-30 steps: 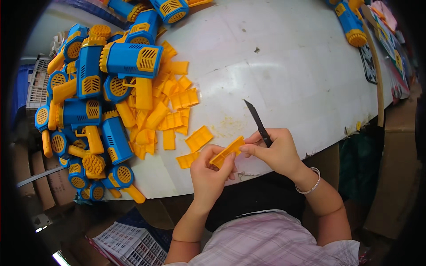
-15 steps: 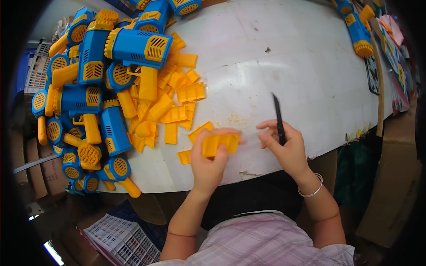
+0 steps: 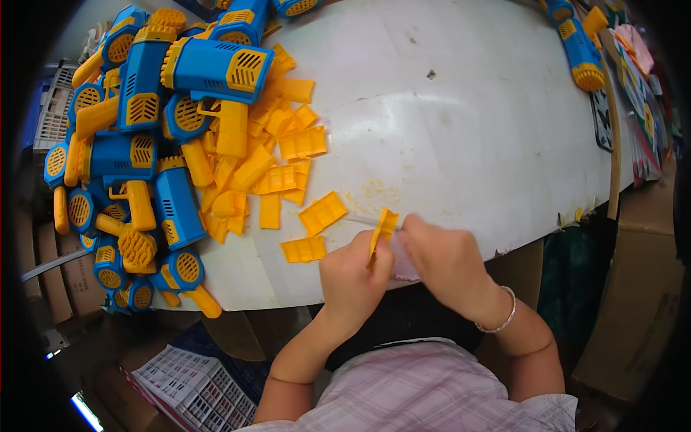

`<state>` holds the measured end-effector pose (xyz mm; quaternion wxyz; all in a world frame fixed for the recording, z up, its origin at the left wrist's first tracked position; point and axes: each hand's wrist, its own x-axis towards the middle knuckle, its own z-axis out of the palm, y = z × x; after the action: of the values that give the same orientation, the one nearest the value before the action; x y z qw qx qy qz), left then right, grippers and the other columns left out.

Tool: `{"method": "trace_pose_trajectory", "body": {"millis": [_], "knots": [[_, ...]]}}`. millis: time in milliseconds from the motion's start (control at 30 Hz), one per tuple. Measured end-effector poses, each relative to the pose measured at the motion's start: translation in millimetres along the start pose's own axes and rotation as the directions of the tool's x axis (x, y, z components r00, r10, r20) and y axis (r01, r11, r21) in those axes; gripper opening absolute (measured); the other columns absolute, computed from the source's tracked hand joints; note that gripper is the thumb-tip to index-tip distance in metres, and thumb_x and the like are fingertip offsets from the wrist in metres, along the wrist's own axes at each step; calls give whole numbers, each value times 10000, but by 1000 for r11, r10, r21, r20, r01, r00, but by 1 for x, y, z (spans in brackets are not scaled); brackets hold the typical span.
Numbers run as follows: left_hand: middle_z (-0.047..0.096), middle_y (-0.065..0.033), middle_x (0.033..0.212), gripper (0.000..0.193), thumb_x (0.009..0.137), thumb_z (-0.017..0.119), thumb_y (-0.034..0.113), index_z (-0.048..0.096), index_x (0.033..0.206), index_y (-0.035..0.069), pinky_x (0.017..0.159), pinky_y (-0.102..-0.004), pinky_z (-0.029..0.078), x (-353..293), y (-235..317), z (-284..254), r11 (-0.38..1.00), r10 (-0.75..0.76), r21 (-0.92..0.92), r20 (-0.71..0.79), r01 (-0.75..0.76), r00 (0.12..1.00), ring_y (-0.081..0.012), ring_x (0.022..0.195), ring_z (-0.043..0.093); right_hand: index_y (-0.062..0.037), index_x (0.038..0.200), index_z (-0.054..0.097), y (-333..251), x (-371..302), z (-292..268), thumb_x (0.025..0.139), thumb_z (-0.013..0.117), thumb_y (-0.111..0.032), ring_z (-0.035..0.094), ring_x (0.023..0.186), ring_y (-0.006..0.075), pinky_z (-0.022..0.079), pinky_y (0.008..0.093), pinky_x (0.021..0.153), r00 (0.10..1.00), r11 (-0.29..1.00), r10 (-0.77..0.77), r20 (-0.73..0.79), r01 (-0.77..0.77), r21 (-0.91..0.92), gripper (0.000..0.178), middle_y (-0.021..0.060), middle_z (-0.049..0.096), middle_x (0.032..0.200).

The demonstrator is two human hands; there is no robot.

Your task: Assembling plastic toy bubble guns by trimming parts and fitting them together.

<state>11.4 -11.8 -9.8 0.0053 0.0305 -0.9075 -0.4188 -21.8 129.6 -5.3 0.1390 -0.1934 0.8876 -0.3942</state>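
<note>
My left hand (image 3: 354, 277) is closed around a small yellow plastic cover (image 3: 386, 225), held on edge above the table's near side. Right beside it, my right hand (image 3: 448, 261) is wrapped round a slim knife. Its pale, thin blade (image 3: 361, 219) crosses the cover and points left; the handle is hidden by my fingers. Two loose yellow covers, one (image 3: 323, 213) with ribs showing and another (image 3: 303, 249) closer to me, lie left of my hands. Beyond them spreads a heap of similar covers (image 3: 302, 143).
Blue and yellow toy bubble guns (image 3: 216, 70) are piled along the left of the white table (image 3: 432, 144). Another toy gun (image 3: 581, 54) and a dark patterned phone (image 3: 603, 122) lie at the far right. Yellow shavings (image 3: 378, 189) dot the tabletop. Cardboard boxes (image 3: 633, 288) stand right.
My hands have come together. The left has turned the yellow cover on edge, and the right has swung the knife from upright down across it.
</note>
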Motion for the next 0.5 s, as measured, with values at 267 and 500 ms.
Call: {"method": "trace_pose_trajectory", "body": {"millis": [267,500], "knots": [[526,-121,505,76,764,548,41,586,818,3,426,-323,418,-1,1,-2,991,99,89,-7,-98,995,-256,438,544,-36,750,438,10,4,-3,855,508,-136,500,525,379,374,408,430,998,998,60,-33,-59,33,161,191,470,553],[516,-134,512,99,764,560,51,589,846,3,420,-333,406,-3,-1,-6,998,55,27,8,-55,998,-265,440,538,-33,773,433,13,4,1,855,496,-128,503,521,389,380,415,439,991,988,128,-40,-125,86,140,199,477,562]]}}
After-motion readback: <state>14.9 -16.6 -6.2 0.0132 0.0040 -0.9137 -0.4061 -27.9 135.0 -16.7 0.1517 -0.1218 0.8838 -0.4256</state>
